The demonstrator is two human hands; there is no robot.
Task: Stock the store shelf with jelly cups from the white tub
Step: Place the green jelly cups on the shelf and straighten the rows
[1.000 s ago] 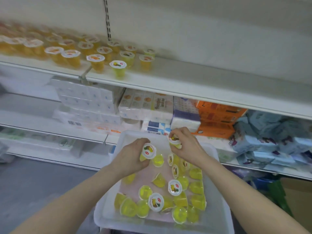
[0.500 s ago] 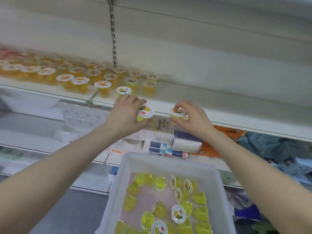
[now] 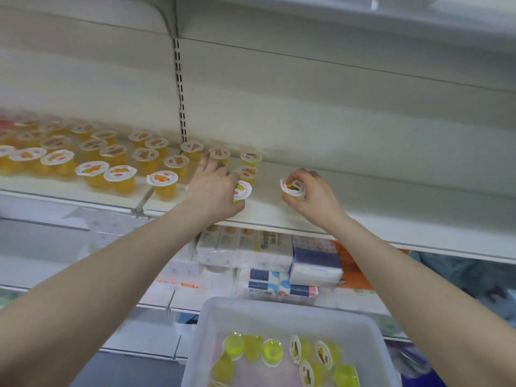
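The fingers [image 3: 300, 178] of the right hand [image 3: 310, 195] are curling round a yellow jelly cup [image 3: 291, 188], pinching it by the rim and side as it is coming down near the front edge of the shelf [image 3: 363, 219]. The left hand [image 3: 213, 191] is gripping a second cup [image 3: 242, 191] in the same way, just beside the cups already standing by the upright slotted rail.

A second ago both hands were down in the white tub [image 3: 279, 311], each picking a cup; half a second ago they were rising in front of the shelf's front edge. Now they are over the shelf itself — so this pair is, by my judgement, on the point of being set down, extending the yellow group rightward into the bare stretch of shelf.

The cups are looking small and translucent, yellow-green, each sealed with a white foil lid bearing a fruit print and a red mark. The orange rows [image 3: 95, 163] are filling the shelf's left end, while more yellow cups are lying loose — some tipped on their sides — in the tub below.
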